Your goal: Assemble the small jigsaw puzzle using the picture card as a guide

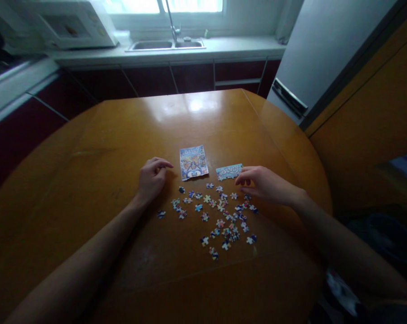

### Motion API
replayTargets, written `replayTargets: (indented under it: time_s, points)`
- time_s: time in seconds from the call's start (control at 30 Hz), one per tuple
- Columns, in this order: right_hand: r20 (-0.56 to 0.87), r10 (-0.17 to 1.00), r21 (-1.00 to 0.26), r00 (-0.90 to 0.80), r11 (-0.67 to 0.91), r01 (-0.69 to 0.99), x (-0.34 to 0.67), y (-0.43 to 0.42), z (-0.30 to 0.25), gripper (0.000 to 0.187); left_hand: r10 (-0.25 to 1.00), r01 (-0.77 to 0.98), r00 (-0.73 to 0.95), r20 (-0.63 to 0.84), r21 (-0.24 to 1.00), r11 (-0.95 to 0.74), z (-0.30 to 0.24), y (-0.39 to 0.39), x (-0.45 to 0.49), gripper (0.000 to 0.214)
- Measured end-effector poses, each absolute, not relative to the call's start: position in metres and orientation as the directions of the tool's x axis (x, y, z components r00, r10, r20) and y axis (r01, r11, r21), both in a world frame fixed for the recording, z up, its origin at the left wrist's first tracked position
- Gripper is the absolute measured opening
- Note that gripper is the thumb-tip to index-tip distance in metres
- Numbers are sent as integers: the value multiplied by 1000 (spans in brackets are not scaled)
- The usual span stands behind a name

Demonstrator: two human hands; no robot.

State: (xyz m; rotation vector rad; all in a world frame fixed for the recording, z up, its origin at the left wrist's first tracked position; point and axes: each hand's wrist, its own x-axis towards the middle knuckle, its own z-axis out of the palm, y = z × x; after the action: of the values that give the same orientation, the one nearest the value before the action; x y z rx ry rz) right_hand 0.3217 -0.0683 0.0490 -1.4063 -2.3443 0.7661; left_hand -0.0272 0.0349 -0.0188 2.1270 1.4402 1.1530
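A joined strip of jigsaw puzzle, light blue with white lettering, lies right of the picture sheet. My right hand is at the strip's right end, its fingers bent and the thumb apart from them, with nothing visible between them. To the left of the sheet, my left hand rests on the table, index finger stretched out and holding nothing. Many loose puzzle pieces are scattered in front of the sheet and the strip. One piece sits apart, nearer my left forearm.
The wooden table has rounded ends and a glare spot at its far side. Beyond it are a counter with a sink and a microwave. A fridge stands at the right.
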Motion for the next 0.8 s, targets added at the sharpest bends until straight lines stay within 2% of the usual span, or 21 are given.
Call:
replayTargets:
  time_s: [0.13,0.23,0.43,0.53,0.6,0.67,0.8]
  points:
    - [-65,766,-564,-639,500,657,307,-94,54,12,883,619,158,442,653,-437,-20,36,-28,22]
    - [-99,736,-557,-669,516,650,300,-110,45,10,888,615,153,434,661,-429,-20,36,-27,21]
    - [-86,814,-504,-574,462,730,294,-126,26,16,888,607,163,430,666,-434,-21,36,-27,20]
    - [-81,831,-562,-550,418,714,295,-125,29,14,884,613,171,434,656,-440,-21,36,-28,21]
    - [-87,848,-646,-522,351,678,302,-115,32,17,885,614,172,433,656,-440,-21,37,-28,21]
    - [-77,895,-728,-440,251,637,315,-97,32,17,887,612,171,429,659,-436,-20,37,-28,21]
    - [21,985,-740,-170,130,660,343,-53,18,13,892,614,168,419,664,-427,-19,37,-28,20]
